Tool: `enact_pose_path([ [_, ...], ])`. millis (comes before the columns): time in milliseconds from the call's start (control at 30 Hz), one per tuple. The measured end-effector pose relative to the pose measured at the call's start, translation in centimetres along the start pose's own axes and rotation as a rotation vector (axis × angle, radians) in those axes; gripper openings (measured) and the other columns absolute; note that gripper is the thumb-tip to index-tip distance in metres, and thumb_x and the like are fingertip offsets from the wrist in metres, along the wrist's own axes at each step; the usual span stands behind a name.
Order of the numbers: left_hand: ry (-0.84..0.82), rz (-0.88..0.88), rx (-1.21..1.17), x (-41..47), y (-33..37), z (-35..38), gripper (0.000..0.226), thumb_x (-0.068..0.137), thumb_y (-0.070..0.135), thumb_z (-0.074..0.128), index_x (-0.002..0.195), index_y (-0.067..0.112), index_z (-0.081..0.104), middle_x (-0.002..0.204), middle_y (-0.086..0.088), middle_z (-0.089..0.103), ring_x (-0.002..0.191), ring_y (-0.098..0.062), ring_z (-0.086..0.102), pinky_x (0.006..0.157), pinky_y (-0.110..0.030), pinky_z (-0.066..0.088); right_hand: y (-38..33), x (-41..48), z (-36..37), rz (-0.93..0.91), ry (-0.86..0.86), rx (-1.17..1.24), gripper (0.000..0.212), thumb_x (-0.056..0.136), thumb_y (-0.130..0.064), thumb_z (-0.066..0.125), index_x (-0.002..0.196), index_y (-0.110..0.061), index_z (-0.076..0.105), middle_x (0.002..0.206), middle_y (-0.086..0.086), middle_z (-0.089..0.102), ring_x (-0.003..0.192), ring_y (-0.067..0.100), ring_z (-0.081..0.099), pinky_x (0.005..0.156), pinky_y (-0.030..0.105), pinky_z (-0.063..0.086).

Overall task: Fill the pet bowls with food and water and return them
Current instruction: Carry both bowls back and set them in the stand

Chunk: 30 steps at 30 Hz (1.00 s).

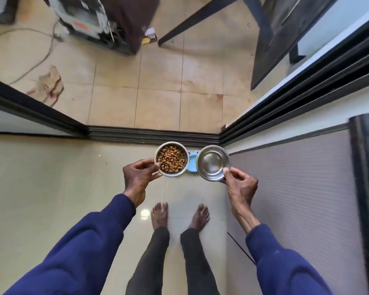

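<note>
Over the blue stand, pinched the kibble bowl at the rim in the left hand, the shiny bowl likewise in the right hand; kept both level, probably against spills.

Tile floor w/ blue stand

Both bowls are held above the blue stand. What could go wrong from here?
The left hand grips the kibble bowl and the right hand the shiny bowl at the near edge only; either may tip when lowered. The blue stand is mostly hidden beneath them, so seating could miss. A spill on the glossy floor by bare feet could be slippery.
</note>
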<state>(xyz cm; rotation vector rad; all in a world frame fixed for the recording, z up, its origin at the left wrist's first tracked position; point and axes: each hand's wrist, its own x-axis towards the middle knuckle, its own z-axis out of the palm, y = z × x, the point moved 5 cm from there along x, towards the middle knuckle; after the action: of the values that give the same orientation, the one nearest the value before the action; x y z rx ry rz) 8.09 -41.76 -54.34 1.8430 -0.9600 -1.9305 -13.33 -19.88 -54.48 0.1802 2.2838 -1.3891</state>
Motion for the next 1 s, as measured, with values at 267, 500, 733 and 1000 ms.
enact_pose_path([
  [267, 0.104, -0.103, -0.074, 11.2, -10.4, 1.1, 0.022, 0.079, -0.01, 0.076, 0.1, -0.009, 0.071, 0.089, -0.017, 0.074, 0.081, -0.031, 0.075, 0.072, -0.039, 0.065, 11.1, 7.5, 6.1, 0.026, -0.01, -0.026, 0.017, 0.08, -0.006, 0.082, 0.096, -0.007, 0.076, 0.08, 0.012, 0.075, 0.068, 0.028, 0.075, 0.066, 0.04, 0.064],
  [500, 0.163, -0.19, -0.134, 19.0, -18.5, 2.6, 0.016, 0.078, -0.014, 0.075, 0.09, -0.004, 0.071, 0.085, -0.016, 0.073, 0.074, -0.029, 0.074, 0.069, -0.039, 0.065, 19.9, 13.5, 10.4, 0.1, -0.044, 0.011, 0.01, 0.08, -0.001, 0.082, 0.085, -0.008, 0.076, 0.076, 0.013, 0.074, 0.061, 0.022, 0.072, 0.06, 0.031, 0.062],
  [733, 0.228, -0.237, -0.151, 27.3, -26.4, 4.3, 0.016, 0.077, -0.014, 0.076, 0.09, -0.005, 0.07, 0.09, -0.019, 0.074, 0.075, -0.031, 0.075, 0.066, -0.038, 0.065, 30.0, 19.8, 13.9, 0.204, -0.015, -0.011, 0.019, 0.077, -0.004, 0.085, 0.091, 0.003, 0.076, 0.081, 0.018, 0.076, 0.068, 0.029, 0.075, 0.063, 0.034, 0.063],
  [1000, 0.286, -0.224, -0.121, 33.8, -31.5, 5.9, 0.026, 0.075, -0.014, 0.079, 0.099, -0.011, 0.071, 0.097, -0.023, 0.075, 0.08, -0.032, 0.077, 0.067, -0.038, 0.065, 36.4, 24.7, 16.7, 0.271, -0.011, -0.057, 0.023, 0.073, -0.005, 0.088, 0.09, 0.005, 0.076, 0.08, 0.015, 0.076, 0.065, 0.026, 0.077, 0.065, 0.038, 0.064],
])
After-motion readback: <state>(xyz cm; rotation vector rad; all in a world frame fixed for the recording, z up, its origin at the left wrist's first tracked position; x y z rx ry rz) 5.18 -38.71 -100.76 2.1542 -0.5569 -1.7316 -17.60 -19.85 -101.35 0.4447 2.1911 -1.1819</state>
